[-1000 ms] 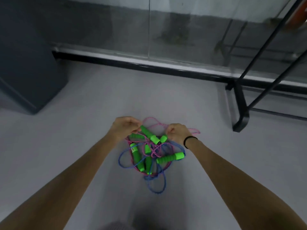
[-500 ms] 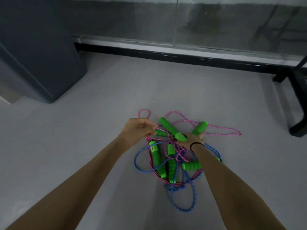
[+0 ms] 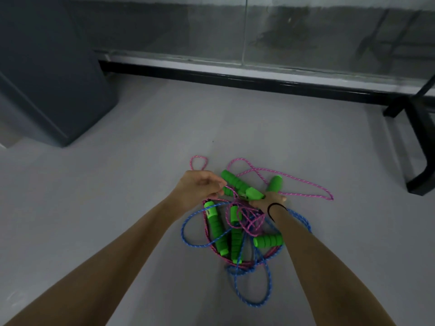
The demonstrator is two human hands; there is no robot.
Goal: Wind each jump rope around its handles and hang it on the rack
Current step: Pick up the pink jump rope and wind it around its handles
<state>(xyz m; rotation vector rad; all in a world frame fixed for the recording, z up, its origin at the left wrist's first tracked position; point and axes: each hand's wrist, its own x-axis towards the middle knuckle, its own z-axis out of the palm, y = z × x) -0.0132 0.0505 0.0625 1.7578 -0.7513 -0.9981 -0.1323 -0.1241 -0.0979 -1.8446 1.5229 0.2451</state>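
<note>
A tangle of jump ropes lies on the grey floor: pink cord (image 3: 306, 184), blue cord (image 3: 244, 292) and several green foam handles, such as one at the front left (image 3: 216, 231) and one at the right (image 3: 268, 241). My left hand (image 3: 197, 187) pinches the pink cord beside a raised green handle (image 3: 233, 182). My right hand (image 3: 268, 200) is closed around the lower end of another green handle (image 3: 274, 183), which points up and away. Part of that hand is hidden by the handles.
A black metal rack foot (image 3: 421, 147) stands at the right edge. A dark grey cabinet (image 3: 47, 74) fills the left back. A glass wall with a black base rail (image 3: 235, 78) runs across the back. Bare grey floor (image 3: 117, 184) surrounds the pile.
The view has shifted right to left, so the rack slid toward the right edge. My right hand turned over onto a handle, and the pink cord spread out to the right.
</note>
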